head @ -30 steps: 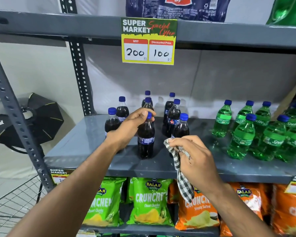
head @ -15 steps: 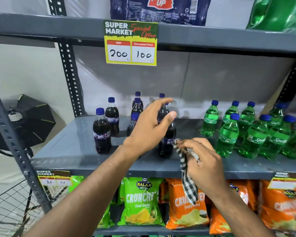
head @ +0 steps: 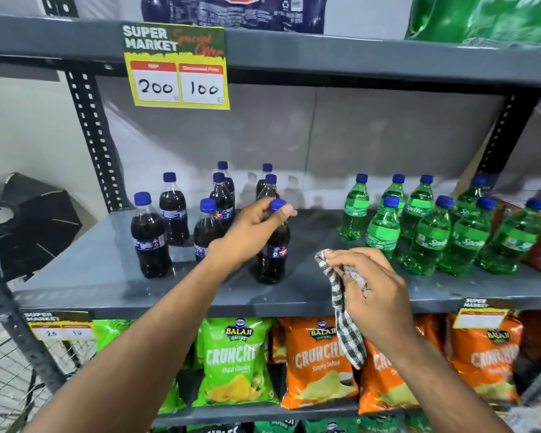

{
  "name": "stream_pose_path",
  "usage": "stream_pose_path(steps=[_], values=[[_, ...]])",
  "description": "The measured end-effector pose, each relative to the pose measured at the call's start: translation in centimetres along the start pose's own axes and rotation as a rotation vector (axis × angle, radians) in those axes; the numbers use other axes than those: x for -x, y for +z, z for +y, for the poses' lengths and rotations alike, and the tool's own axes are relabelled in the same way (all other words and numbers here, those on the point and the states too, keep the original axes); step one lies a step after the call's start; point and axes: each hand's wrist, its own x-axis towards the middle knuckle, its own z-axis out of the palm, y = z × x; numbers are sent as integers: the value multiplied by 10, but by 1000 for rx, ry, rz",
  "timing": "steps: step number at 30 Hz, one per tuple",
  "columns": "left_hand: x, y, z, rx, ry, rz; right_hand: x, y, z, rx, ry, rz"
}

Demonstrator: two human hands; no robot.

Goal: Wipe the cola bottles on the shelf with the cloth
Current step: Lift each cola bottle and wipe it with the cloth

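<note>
Head view: the left hand (head: 250,235) is closed around the neck of a cola bottle (head: 274,254), fingers curled just under its blue cap, with the bottle upright near the front edge of the grey shelf (head: 107,270). The right hand (head: 369,295) hangs in front of that front edge, a little right of the bottle, and is bunched shut around a black-and-white checked cloth (head: 345,326) whose loose end dangles below the shelf edge; cloth and held bottle are apart. Seven more cola bottles (head: 150,239) stand in a loose group on the left part of the shelf, behind and left of the held one. Green Sprite bottles (head: 428,239) crowd the right part, toward the back and the right edge. A yellow price sign (head: 177,65) reading 200 and 100 hangs from the front edge of the shelf above. Green and orange chip bags (head: 235,360) fill the shelf below.
</note>
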Motion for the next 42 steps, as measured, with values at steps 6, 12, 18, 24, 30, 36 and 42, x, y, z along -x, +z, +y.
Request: stream_pose_path(steps=[6,12,18,24,30,36,42], values=[[0,10,8,436,37,54,-25,-4,-10,-28,-51,13],[7,29,24,549,16,-44,-63,-4,-28,-58,-113,18],[7,25,32,701,-37,-69,-65,0,-34,32,-341,-95],[3,16,26,783,-98,4,-20,5,-35,132,-530,-316],[10,14,24,740,-132,-14,-19,6,-43,133,-527,-329],[21,21,30,710,-113,-92,-62,11,-54,68,-325,-82],[23,12,28,829,-123,-10,-21,15,-53,-120,-212,-80]])
